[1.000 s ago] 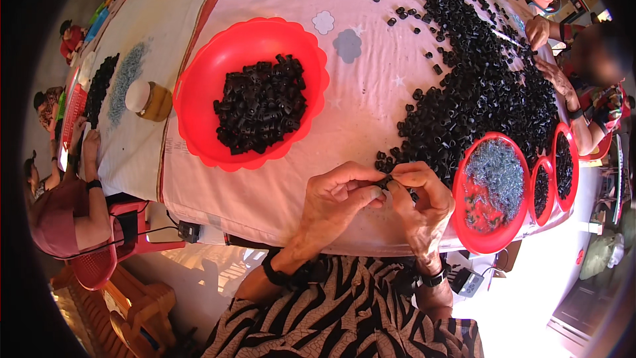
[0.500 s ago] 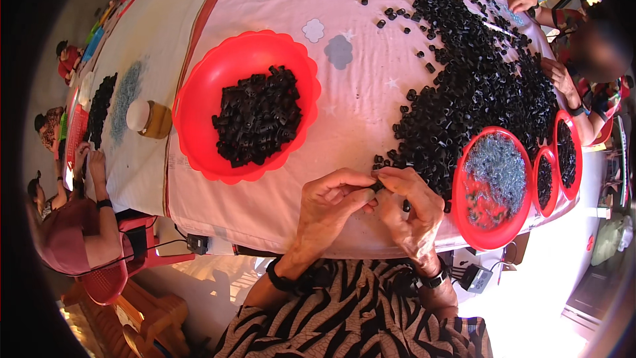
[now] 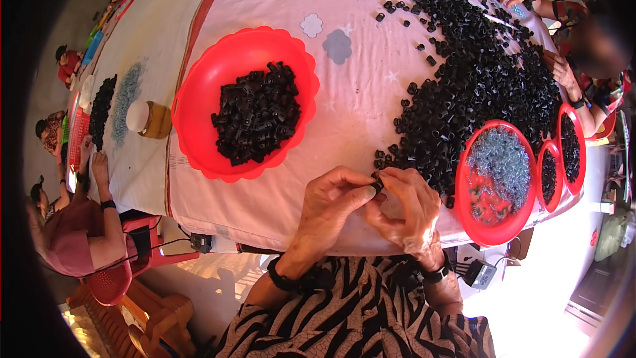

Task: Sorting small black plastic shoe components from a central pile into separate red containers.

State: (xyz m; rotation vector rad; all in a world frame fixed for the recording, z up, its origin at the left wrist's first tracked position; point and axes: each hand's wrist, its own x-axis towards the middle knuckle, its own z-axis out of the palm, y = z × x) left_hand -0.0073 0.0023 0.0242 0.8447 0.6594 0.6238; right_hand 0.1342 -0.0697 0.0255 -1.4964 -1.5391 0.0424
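Hands: left hand [image 3: 331, 202] and right hand [image 3: 405, 209] meet at the near table edge, fingertips pressed together around one small black ring piece [image 3: 377, 186]; both pinch it, piece mostly hidden by the fingers.
Table: long table [image 3: 278, 0] under a pale pink cloth, runs away from the person.
Black pile: big loose heap of black ring pieces [image 3: 477, 73] spread over the right half of the table, its near edge just beside the right hand.
Red bowl: large scalloped red bowl [image 3: 199, 126] left of the hands, holds a mound of black pieces [image 3: 255, 122].
Red tray: round red tray [image 3: 490, 222] just right of the right hand, filled with small bluish-grey metal bits [image 3: 507, 159].
Small trays: two smaller red trays [image 3: 547, 152] further right with black pieces.
Wrists: dark band on left wrist [image 3: 281, 278], watch on right wrist [image 3: 437, 272].
Others: other people's hands [image 3: 563, 73] at the far right edge, a seated person [image 3: 66, 238] at the left.
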